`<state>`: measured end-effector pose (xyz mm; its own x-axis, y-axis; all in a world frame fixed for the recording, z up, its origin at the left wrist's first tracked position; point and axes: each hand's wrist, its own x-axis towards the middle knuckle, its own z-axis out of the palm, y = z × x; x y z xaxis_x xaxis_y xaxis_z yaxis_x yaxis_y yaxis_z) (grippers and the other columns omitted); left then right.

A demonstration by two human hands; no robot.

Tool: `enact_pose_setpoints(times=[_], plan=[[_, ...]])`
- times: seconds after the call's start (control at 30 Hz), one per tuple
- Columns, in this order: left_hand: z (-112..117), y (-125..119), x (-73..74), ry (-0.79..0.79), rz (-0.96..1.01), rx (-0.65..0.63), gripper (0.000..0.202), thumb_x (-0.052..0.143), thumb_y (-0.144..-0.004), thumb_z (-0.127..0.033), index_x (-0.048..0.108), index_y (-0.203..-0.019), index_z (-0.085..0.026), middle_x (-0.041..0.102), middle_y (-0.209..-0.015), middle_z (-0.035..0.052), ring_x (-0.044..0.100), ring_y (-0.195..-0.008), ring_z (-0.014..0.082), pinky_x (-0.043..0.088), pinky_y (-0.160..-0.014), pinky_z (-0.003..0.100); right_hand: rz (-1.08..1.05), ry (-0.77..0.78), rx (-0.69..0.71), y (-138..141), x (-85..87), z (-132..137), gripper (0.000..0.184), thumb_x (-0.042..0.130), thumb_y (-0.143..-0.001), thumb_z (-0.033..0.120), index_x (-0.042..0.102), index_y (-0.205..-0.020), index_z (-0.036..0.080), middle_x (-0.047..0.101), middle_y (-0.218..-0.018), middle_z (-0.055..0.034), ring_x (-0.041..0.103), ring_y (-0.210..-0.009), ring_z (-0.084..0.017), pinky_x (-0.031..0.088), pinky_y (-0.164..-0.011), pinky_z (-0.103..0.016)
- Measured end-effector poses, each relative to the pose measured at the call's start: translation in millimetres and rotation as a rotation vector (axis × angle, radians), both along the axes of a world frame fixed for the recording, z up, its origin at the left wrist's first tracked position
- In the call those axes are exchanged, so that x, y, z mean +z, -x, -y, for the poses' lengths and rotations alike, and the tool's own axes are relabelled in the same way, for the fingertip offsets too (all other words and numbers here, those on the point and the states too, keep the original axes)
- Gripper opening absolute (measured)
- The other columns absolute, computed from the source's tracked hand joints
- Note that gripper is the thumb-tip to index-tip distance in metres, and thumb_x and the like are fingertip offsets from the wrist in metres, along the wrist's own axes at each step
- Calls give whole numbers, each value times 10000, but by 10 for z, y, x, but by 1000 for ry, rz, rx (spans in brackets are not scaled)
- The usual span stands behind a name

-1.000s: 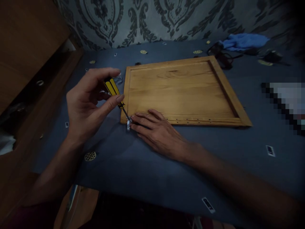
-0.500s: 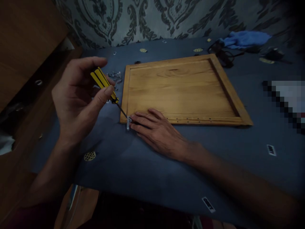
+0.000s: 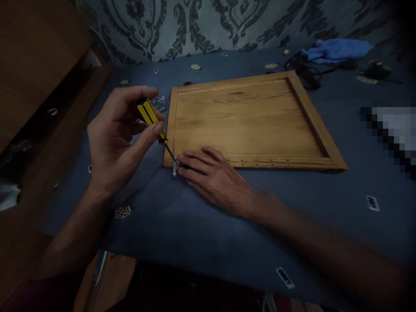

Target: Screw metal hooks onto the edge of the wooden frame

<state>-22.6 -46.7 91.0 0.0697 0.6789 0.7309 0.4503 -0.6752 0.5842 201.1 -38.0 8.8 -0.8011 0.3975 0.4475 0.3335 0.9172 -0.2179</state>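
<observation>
My left hand [image 3: 121, 136] is closed around a screwdriver [image 3: 149, 115] with a yellow and black handle, thumb and fingers on the grip. Its shaft slants down to the right, and the tip meets a small silver metal bracket [image 3: 174, 168] at the near left corner of a framed wooden panel [image 3: 237, 121]. Stretched across the panel's near edge, my right hand [image 3: 216, 180] lies flat with its fingertips against the bracket. Small dark holes run along that edge to the right of the hand. Whether a screw sits under the tip cannot be made out.
Behind my left hand lie small metal parts [image 3: 159, 102]. At the back right are a blue cloth [image 3: 339, 50] and dark glasses [image 3: 308, 73]. A wooden cabinet [image 3: 42, 65] borders the blue table covering [image 3: 208, 242] on the left; a patterned wall stands behind.
My left hand has shifted right with the screwdriver, whose handle now leans differently while its tip stays at the bracket. My right hand has hardly moved.
</observation>
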Motion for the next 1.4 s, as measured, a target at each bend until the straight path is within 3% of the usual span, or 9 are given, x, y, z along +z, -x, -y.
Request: enact_pose_setpoints(times=[0.17, 0.37, 0.57, 0.67, 0.8, 0.97, 1.13, 1.23, 1.4], plan=[[32, -16, 17, 7, -38, 33, 424, 894, -821, -407, 768, -1212, -304, 722, -1046, 9, 760, -901, 151, 675, -733, 238, -17, -18, -9, 7, -5, 1, 333, 469, -1093, 199, 706, -1325, 169, 711, -1406, -125, 624, -1349, -279, 467, -1148, -554], [-2, 2, -24, -88, -99, 63, 454, 894, -800, -478, 784, -1220, -344, 730, -1067, 42, 725, -867, 179, 590, -551, 260, -11, -20, -15, 9, 1, 5, 337, 462, -1100, 205, 692, -1346, 195, 711, -1413, -102, 607, -1369, -258, 462, -1147, -520], [25, -10, 9, -100, -139, 122, 366, 846, -862, -481, 785, -1176, -304, 727, -1043, 17, 729, -862, 151, 627, -588, 209, -22, -19, -5, 7, -5, 2, 332, 488, -1087, 190, 690, -1350, 173, 699, -1430, -113, 606, -1369, -272, 454, -1149, -524], [7, 29, 20, -32, -131, 72, 364, 822, -910, -399, 732, -1229, -250, 726, -1039, -13, 759, -891, 138, 677, -713, 201, -32, -27, -3, 11, -19, -5, 323, 499, -1083, 191, 692, -1340, 161, 712, -1409, -116, 611, -1360, -275, 463, -1134, -525], [-22, 65, 15, -32, -111, -47, 382, 842, -896, -288, 724, -1256, -249, 750, -953, -13, 784, -855, 148, 682, -688, 209, -8, -39, 1, 4, -20, -12, 325, 477, -1086, 178, 696, -1325, 183, 714, -1410, -96, 604, -1369, -274, 455, -1136, -522], [6, 40, 0, -44, -118, 38, 453, 885, -840, -272, 751, -1263, -359, 744, -1104, 15, 760, -928, 190, 663, -628, 247, -2, -16, 13, -14, 5, -7, 334, 458, -1089, 186, 688, -1332, 179, 711, -1411, -103, 588, -1388, -282, 433, -1161, -548], [-44, 113, 3, -167, -188, 13, 598, 977, -702, -222, 771, -1253, -333, 746, -1084, -11, 726, -903, 162, 619, -552, 199, -14, -20, 6, -9, 3, -1, 339, 443, -1101, 200, 679, -1344, 175, 707, -1420, -98, 588, -1387, -282, 433, -1160, -542], [-40, 127, 8, -184, -194, 20, 599, 949, -736, -146, 760, -1274, -328, 747, -1111, -19, 736, -886, 143, 632, -600, 200, -5, -16, -5, -10, -4, -3, 338, 443, -1107, 214, 671, -1356, 199, 704, -1425, -87, 574, -1404, -265, 424, -1169, -516], [60, 49, 23, -82, -150, 59, 492, 873, -822, -121, 762, -1247, -342, 762, -1065, -12, 778, -851, 160, 674, -661, 255, -20, -24, 4, -11, -2, -4, 339, 441, -1108, 213, 664, -1363, 189, 712, -1411, -90, 570, -1410, -257, 429, -1163, -504]])
